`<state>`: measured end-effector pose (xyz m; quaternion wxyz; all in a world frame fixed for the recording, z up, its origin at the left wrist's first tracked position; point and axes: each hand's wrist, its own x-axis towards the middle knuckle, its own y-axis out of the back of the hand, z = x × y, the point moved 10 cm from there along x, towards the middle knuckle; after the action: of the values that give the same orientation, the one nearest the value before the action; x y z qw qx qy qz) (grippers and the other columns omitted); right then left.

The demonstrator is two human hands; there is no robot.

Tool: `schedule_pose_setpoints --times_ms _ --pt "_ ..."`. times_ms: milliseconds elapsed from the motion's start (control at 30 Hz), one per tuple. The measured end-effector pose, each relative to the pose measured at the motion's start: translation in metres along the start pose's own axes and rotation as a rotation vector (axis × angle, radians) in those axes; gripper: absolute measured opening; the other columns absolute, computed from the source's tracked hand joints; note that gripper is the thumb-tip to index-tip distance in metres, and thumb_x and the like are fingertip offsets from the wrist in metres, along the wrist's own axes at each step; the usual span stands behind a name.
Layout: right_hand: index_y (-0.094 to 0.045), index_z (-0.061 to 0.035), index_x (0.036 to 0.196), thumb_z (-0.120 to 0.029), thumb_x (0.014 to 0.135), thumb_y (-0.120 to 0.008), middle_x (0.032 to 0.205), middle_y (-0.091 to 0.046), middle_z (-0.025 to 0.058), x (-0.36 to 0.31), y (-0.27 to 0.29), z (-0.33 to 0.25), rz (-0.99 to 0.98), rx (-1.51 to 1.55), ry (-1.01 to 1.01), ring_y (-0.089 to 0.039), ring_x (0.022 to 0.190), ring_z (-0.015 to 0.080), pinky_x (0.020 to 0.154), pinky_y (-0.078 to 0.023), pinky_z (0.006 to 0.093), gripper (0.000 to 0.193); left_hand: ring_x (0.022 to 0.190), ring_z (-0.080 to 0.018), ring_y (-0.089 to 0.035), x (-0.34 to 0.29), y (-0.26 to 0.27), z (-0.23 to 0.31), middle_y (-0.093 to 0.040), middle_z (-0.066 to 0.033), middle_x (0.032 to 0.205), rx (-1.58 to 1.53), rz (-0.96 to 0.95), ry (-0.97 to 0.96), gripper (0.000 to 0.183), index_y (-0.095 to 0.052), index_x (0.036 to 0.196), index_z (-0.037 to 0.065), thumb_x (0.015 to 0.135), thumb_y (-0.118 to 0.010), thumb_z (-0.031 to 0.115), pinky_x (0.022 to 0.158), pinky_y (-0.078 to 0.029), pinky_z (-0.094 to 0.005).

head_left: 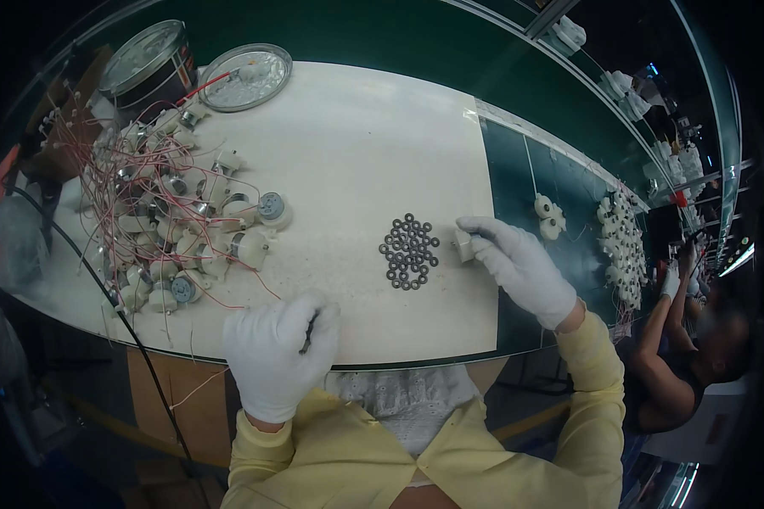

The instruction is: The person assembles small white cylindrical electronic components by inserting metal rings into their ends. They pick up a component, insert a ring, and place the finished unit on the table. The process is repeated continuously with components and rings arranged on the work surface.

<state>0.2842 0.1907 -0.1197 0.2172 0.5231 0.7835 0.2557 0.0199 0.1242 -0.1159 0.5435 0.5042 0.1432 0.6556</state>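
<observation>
- Both hands wear white gloves, and pale yellow sleeves cover your forearms.
- Your left hand (278, 352) rests near the front edge of the worktop (356, 144), fingers curled closed around a thin dark tool (308, 332). Only a short dark length of it shows between the fingers, so its kind cannot be told.
- Your right hand (522, 265) lies at the right edge of the white surface, fingertips pinched on a small white housing (463, 244) that sits on the worktop.
- Just left of that housing, a loose cluster of small dark rings (409, 251) lies flat on the white surface, close to your right fingertips and well apart from your left hand.
- On the left side of the worktop, a pile of small white motors (182, 229) with round metal faces lies tangled in thin red and white wires (110, 182).
- Behind the pile stands a round metal tin (148, 64); its round lid (246, 76) lies flat beside it to the right.
- To the right of the white surface runs a dark green belt (560, 182). Two white units (547, 218) lie on it near your right hand, and a larger group of white units (620, 246) lies farther right.
- At the far right, another person's gloved hand (671, 280) reaches toward that larger group.
</observation>
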Motion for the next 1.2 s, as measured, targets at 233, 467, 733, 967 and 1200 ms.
schedule_pose_setpoints --times_ms 233,467,733,967,1200 --pt "-0.06 0.003 0.135 -0.004 0.105 -0.056 0.1 -0.07 0.0061 -0.001 -0.006 0.001 -0.008 0.039 0.012 -0.064 0.088 0.0142 0.087 -0.054 0.0284 0.031 0.049 -0.0227 -0.045 -0.005 -0.002 -0.002 -0.044 0.0015 0.057 -0.023 0.028 -0.033 0.021 -0.061 0.081 0.02 0.086 -0.08 0.028 0.055 -0.03 -0.0391" --pt "-0.061 0.0022 0.137 -0.007 0.106 -0.059 0.101 -0.072 0.0046 0.004 -0.009 0.013 -0.005 0.047 -0.075 -0.066 0.089 0.0108 0.085 -0.054 0.026 0.032 0.049 -0.0225 -0.044 -0.004 0.002 0.0 -0.042 0.0016 0.056 -0.014 0.051 -0.049 0.025 -0.059 0.079 0.02 0.086 -0.081 0.03 0.054 -0.029 -0.0393" --pt "-0.064 0.0026 0.133 -0.008 0.104 -0.062 0.097 -0.075 0.0061 0.009 -0.009 0.006 0.048 -0.032 -0.069 -0.069 0.087 0.011 0.081 -0.055 0.0258 0.031 0.054 -0.0226 -0.048 -0.006 0.0 -0.002 -0.05 0.002 0.062 -0.046 -0.002 -0.039 0.016 -0.066 0.091 0.018 0.083 -0.079 0.016 0.058 -0.033 -0.039" --pt "-0.069 0.0028 0.121 -0.01 0.099 -0.068 0.089 -0.078 0.011 0.013 -0.012 -0.004 0.114 -0.081 -0.01 -0.075 0.077 0.0163 0.072 -0.058 0.0291 0.026 0.053 -0.0229 -0.047 -0.006 0.0 -0.001 -0.05 0.0019 0.061 -0.063 -0.012 -0.038 0.015 -0.066 0.09 0.018 0.084 -0.079 0.018 0.058 -0.032 -0.0389" --pt "-0.073 -0.0029 0.099 -0.02 0.088 -0.078 0.072 -0.073 0.0122 0.01 -0.012 -0.04 0.194 -0.569 0.057 -0.072 0.06 0.0253 0.059 -0.056 0.0328 0.021 0.054 -0.0231 -0.047 -0.006 -0.001 -0.002 -0.049 0.0017 0.061 -0.045 -0.023 -0.039 0.016 -0.065 0.091 0.018 0.084 -0.08 0.019 0.058 -0.032 -0.0392"
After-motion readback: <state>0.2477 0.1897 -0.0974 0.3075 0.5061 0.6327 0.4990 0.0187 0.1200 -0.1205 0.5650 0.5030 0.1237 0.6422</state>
